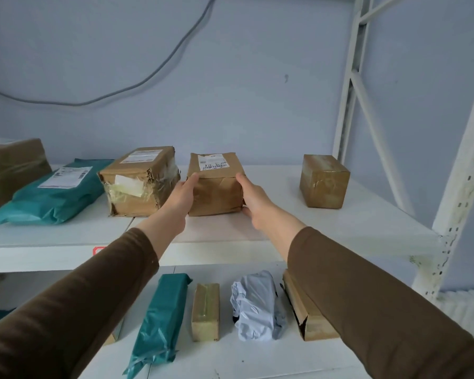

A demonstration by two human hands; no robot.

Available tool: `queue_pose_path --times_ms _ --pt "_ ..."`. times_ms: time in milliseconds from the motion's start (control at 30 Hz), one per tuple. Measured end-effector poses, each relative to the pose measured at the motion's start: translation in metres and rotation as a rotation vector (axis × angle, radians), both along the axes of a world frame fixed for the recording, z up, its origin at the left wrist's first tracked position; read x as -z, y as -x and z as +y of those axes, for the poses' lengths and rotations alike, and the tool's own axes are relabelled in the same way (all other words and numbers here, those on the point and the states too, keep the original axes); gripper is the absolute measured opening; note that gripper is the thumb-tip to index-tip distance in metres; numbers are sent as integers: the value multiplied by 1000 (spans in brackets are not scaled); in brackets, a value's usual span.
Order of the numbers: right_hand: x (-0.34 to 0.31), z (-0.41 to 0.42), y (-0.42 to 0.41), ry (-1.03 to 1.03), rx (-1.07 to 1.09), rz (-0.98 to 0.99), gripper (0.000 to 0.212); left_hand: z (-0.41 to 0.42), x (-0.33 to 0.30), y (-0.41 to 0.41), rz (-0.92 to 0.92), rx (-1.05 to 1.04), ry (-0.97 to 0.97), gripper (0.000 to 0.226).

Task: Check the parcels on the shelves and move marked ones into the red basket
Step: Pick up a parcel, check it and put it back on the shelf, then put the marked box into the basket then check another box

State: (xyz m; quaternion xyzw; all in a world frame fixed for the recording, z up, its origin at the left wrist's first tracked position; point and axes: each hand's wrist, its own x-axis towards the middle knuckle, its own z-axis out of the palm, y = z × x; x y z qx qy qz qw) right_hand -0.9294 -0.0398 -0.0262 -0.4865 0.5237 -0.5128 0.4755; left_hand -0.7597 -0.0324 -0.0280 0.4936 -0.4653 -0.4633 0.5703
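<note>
A brown paper-wrapped parcel (216, 184) with a white label on top stands in the middle of the upper white shelf (326, 228). My left hand (182, 196) presses against its left side, thumb at the top edge. My right hand (255, 198) grips its right side, fingers around the lower corner. Both arms wear brown sleeves. The parcel rests on the shelf. The red basket is not in view.
On the upper shelf sit a torn taped box (140, 181), a teal mailer (55, 192), a large brown box (8, 170) at far left and a small taped box (323, 180) at right. The lower shelf holds a teal bag (162, 318), a small box (205, 310), a grey bag (257, 305) and a flat box (309, 321). A white upright post (460, 203) stands at right.
</note>
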Motion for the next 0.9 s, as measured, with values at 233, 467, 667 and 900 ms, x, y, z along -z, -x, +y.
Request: queue_pose_path --times_ms 233,467,667,900 --pt "-6 6 9 136 73 149 64 5 -14 2 -253 -95 142 71" --pt "-23 25 94 639 384 428 34 19 -50 71 -556 -161 604 53" --pt "-24 22 190 692 617 421 27 17 -50 178 -410 173 410 55" --pt "-22 3 254 130 343 117 66 -18 -30 259 -88 332 -18 80"
